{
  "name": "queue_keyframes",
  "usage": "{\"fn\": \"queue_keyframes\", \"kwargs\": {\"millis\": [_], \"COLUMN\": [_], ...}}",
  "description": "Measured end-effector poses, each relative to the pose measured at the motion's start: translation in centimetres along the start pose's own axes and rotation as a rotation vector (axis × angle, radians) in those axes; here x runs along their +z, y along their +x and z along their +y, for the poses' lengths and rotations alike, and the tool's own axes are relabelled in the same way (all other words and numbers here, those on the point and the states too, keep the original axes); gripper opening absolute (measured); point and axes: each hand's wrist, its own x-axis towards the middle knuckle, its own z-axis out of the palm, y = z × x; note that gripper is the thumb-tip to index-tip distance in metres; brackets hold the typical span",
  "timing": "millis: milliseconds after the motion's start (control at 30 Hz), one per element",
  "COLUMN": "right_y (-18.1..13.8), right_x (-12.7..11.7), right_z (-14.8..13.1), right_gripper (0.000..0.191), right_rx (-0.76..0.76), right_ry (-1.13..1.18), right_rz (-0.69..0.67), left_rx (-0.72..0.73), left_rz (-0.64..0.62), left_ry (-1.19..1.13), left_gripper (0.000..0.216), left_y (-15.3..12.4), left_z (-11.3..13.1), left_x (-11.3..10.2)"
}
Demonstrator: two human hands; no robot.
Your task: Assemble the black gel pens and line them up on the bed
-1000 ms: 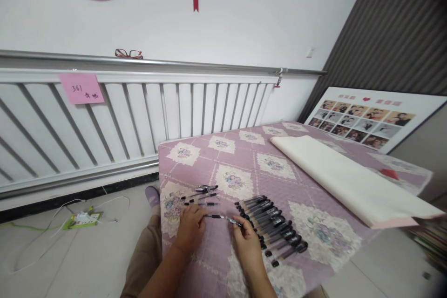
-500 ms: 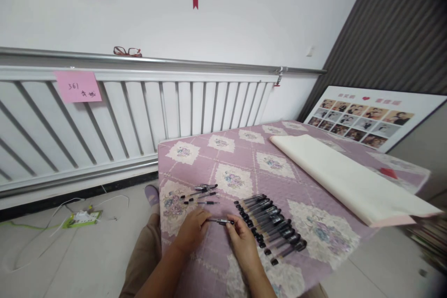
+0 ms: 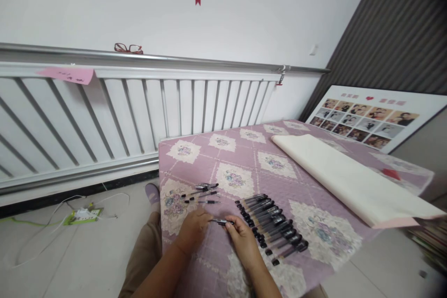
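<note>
A dark-capped pen [image 3: 219, 220] lies level between my two hands, just above the purple tablecloth. My left hand [image 3: 194, 229] is closed around its left end, with the fingertips partly blurred. The thumb and fingers of my right hand [image 3: 241, 238] pinch the other end, where the black cap is. To the right, a slanting row of pens [image 3: 274, 219] with black caps and black ends lies side by side. Beyond my left hand, a few loose pen parts [image 3: 202, 193] are scattered; they look like thin pen tubes and black caps.
The table wears a floral tablecloth [image 3: 240, 149]. A folded cream sheet [image 3: 335, 172] covers its right side, near a photo board [image 3: 366, 116]. Behind stands a white radiator [image 3: 150, 111] with a pink note [image 3: 70, 74]; glasses [image 3: 128, 48] sit on the pipe above. A power strip [image 3: 84, 215] lies on the floor.
The pink note on the radiator has flapped upward. Both hands keep the pen between them in nearly the same place; the whole view has shifted slightly.
</note>
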Motion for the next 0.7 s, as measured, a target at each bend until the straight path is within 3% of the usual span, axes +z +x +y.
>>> {"fn": "queue_keyframes", "kwargs": {"millis": [200,333,533,700], "right_y": [-0.2,-0.4,-0.2,0.0], "right_x": [0.0,0.2,0.4,-0.4], "right_z": [-0.5,-0.1,0.7,-0.5], "right_gripper": [0.025,0.027,0.038,0.038], "right_rx": [-0.056,-0.068,0.016,0.069], "right_ry": [-0.087,-0.095,0.061,0.199], "right_rz": [0.052,0.122,0.224,0.289], "left_rx": [-0.028,-0.053,-0.051,-0.084], "left_rz": [-0.053,0.026,0.112,0.166], "left_ry": [0.108,0.153,0.145,0.069], "left_gripper": [0.022,0.030,0.031,0.033], "left_y": [0.0,-0.5,-0.9,-0.7], "left_z": [0.8,0.4,-0.8,-1.0], "left_x": [0.0,0.6,1.6,1.3]}}
